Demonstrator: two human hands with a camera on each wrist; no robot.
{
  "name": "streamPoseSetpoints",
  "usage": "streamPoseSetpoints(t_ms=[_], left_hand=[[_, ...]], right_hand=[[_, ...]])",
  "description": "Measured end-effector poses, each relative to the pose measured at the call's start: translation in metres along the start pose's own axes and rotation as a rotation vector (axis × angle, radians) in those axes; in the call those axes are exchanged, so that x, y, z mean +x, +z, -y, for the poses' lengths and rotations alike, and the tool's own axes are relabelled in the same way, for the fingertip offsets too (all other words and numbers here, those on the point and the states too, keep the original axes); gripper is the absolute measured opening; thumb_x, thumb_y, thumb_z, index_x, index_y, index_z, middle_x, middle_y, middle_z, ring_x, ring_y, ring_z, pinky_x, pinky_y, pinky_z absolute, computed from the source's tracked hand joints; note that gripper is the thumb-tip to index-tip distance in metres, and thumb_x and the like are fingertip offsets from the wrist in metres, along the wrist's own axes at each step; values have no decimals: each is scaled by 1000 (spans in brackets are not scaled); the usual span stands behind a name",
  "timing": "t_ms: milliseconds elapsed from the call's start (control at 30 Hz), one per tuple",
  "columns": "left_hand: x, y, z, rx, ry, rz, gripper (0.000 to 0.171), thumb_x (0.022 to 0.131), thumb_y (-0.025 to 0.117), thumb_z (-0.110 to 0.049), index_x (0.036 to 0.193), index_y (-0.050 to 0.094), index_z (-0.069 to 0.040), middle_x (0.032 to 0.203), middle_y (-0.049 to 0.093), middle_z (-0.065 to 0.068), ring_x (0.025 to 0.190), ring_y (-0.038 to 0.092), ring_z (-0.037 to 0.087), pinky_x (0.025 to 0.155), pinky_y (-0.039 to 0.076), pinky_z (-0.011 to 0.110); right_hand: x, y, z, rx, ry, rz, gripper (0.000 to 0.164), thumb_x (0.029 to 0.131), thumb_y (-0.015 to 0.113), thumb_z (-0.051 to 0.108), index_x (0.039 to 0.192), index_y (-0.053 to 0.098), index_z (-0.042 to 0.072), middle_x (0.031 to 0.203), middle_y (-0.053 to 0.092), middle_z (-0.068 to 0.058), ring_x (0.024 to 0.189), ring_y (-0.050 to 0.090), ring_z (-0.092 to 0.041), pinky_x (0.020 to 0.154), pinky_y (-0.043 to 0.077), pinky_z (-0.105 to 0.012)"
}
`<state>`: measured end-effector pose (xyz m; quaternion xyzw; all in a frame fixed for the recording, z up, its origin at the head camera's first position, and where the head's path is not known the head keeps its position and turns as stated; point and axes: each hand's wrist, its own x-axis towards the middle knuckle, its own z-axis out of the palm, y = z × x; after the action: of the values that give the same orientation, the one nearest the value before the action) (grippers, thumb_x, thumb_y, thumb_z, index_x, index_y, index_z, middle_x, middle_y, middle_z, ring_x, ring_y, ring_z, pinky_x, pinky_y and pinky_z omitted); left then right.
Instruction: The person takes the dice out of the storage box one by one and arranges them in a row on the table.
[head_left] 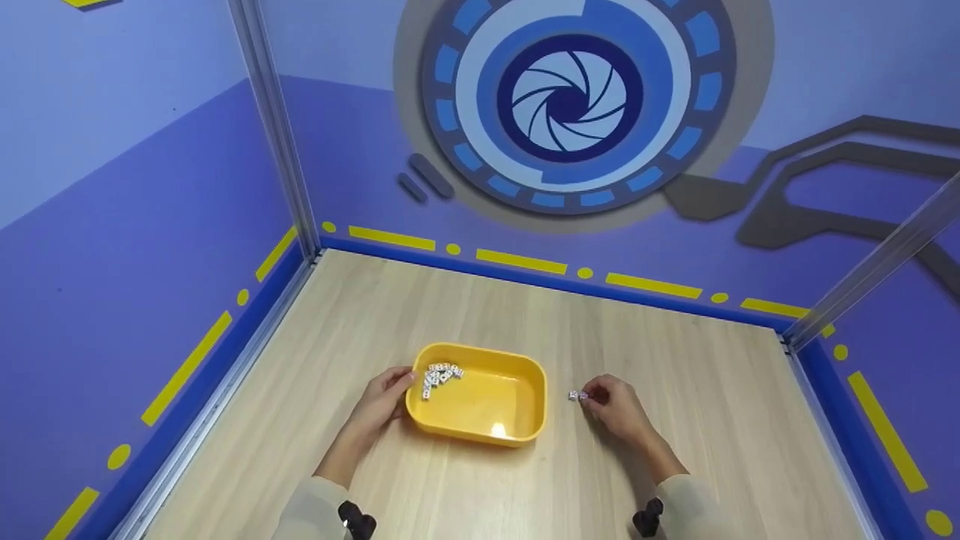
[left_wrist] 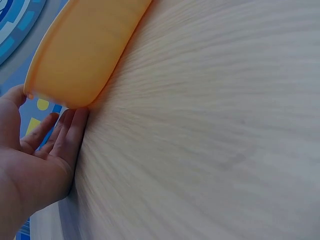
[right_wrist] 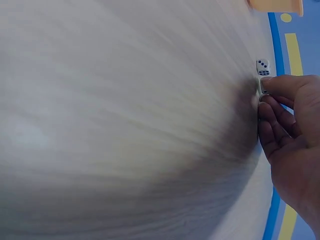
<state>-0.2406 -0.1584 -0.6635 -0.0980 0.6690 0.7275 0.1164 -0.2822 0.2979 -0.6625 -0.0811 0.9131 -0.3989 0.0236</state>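
Note:
A yellow plastic tray (head_left: 487, 409) with rounded corners sits on the table, and several white dice (head_left: 442, 373) lie clustered at its left end. My left hand (head_left: 381, 401) holds the tray's left end; in the left wrist view its thumb is at the rim and its fingers are by the lower wall. To the right of the tray, my right hand (head_left: 619, 411) pinches a white die (right_wrist: 265, 86) at the tabletop. Close beside that die, on the tray side, is another die (right_wrist: 263, 66), showing dark pips. The fingers partly hide the pinched die.
The wooden tabletop (head_left: 510, 300) is bounded by blue-purple panels (head_left: 360, 157) at the back and sides. Metal posts (head_left: 274, 112) stand at the back corners. Bare wood lies between the tray and my right hand.

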Motion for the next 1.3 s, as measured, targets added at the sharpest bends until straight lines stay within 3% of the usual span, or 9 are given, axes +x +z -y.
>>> streamPoseSetpoints(t_ms=[500, 833, 1100, 1300], left_hand=[[-2, -3, -1, 24, -22, -24, 55, 94, 63, -50, 137, 54, -16, 131, 60, 8, 107, 63, 22, 79, 56, 33], [-1, -2, -1, 31, -17, -23, 58, 92, 64, -53, 135, 55, -16, 129, 61, 8, 106, 63, 22, 77, 55, 32], [-1, -2, 0, 32, 19, -2, 58, 93, 64, -52, 135, 55, -15, 129, 61, 10, 103, 63, 23, 74, 54, 31], [0, -1, 0, 45, 3, -12, 57, 93, 63, -53, 136, 54, -17, 129, 61, 7, 106, 63, 22, 78, 55, 33]], right_hand=[[4, 10, -1, 24, -17, -26, 13, 87, 77, 11, 98, 71, 15, 93, 62, -1, 82, 56, -17, 67, 50, -24], [0, 12, -3, 55, 16, -39, 17, 86, 78, 10, 101, 71, 14, 96, 61, -2, 85, 56, -17, 70, 49, -24], [0, 16, -2, 15, 17, -68, 14, 87, 78, 14, 99, 72, 18, 95, 60, -1, 86, 54, -17, 73, 47, -24], [1, 17, -1, 6, 19, -84, 14, 87, 78, 13, 98, 71, 18, 94, 58, -1, 85, 53, -16, 72, 46, -24]])
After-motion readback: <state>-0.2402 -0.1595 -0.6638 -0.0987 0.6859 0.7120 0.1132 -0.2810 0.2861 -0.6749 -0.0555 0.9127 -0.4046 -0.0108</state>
